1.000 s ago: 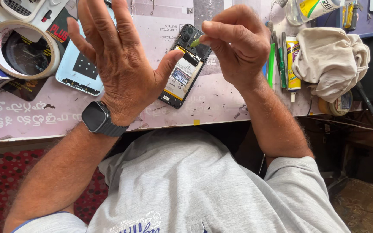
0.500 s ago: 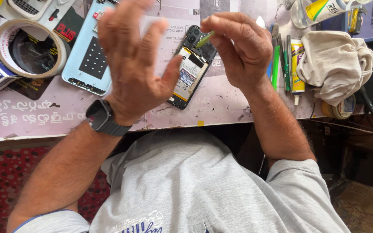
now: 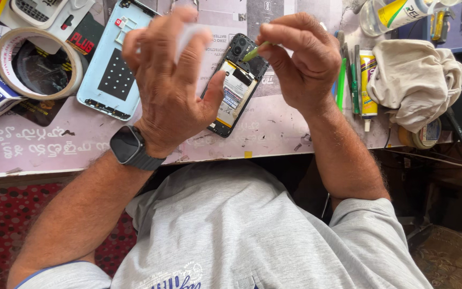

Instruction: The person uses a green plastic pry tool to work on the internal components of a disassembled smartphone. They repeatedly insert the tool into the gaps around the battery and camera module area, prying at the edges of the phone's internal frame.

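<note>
An opened phone (image 3: 236,88) lies on the worktable with its back off and the battery showing. My left hand (image 3: 169,80) hovers over its left side, thumb touching the phone's edge, fingers pinched on a small white blurred piece. My right hand (image 3: 300,59) is closed on a thin green tool (image 3: 252,52) whose tip points at the phone's upper end near the camera. A light blue back cover (image 3: 110,75) rests just left of my left hand. A dark watch (image 3: 129,147) sits on my left wrist.
A tape roll (image 3: 6,59) and small boxes lie at the left. Green tools (image 3: 343,80), a yellow glue tube (image 3: 368,80), a crumpled cloth (image 3: 415,80) and a bottle (image 3: 391,13) stand at the right. The table's front edge (image 3: 241,155) runs just above my lap.
My left hand rose off the phone and its fingers closed on a white piece. The right hand stayed at the phone's top with the green tool.
</note>
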